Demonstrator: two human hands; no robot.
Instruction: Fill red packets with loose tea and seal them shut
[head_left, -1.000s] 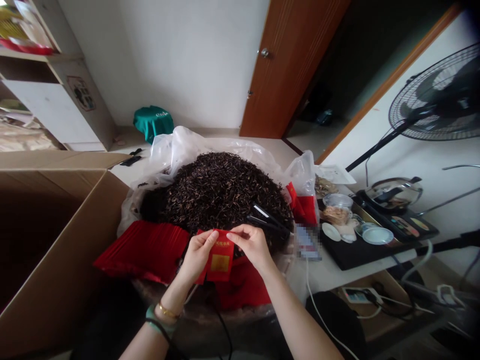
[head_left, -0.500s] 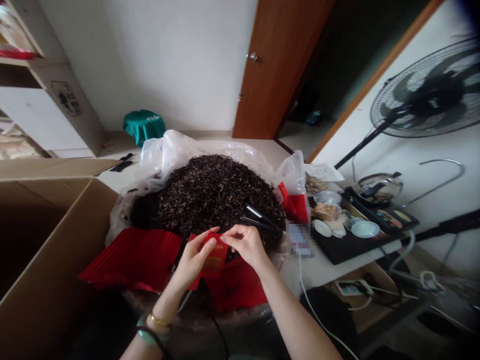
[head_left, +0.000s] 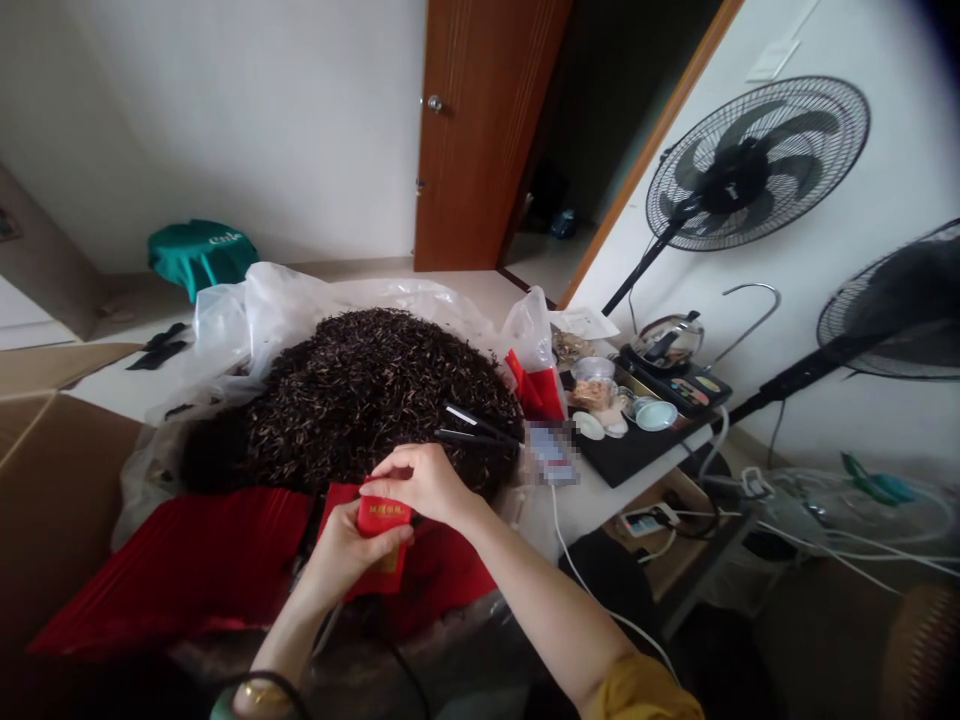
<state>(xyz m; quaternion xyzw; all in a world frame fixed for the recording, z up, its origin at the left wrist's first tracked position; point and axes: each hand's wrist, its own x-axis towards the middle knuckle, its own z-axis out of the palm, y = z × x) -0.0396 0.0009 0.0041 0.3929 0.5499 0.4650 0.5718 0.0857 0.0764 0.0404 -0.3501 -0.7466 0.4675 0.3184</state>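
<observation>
A small red packet (head_left: 385, 513) with gold lettering is between my two hands, above the near edge of a heap of dark dried tea leaves (head_left: 382, 375). My left hand (head_left: 341, 555) grips it from the left and below, thumb across its front. At the packet's top edge, the fingers of my right hand (head_left: 431, 488) are pinched together. A row of red packets (head_left: 187, 560) stands packed at the left, and more red packets (head_left: 454, 575) lie beneath my hands. Just beyond my right hand, a black two-armed tool resembling a hair straightener (head_left: 480, 430) rests on the tea.
Clear plastic sheeting (head_left: 262, 310) surrounds the tea. A cardboard box (head_left: 67, 470) stands at left. On the right are a pixelated device (head_left: 553, 452) with a white cable, a black tray (head_left: 626, 462) with jars and lids, a kettle (head_left: 671, 340) and a standing fan (head_left: 750, 170).
The view has swung right, so things sit further left. My right hand has shifted over the packet's top edge, and the packet's upper part with gold lettering now faces me.
</observation>
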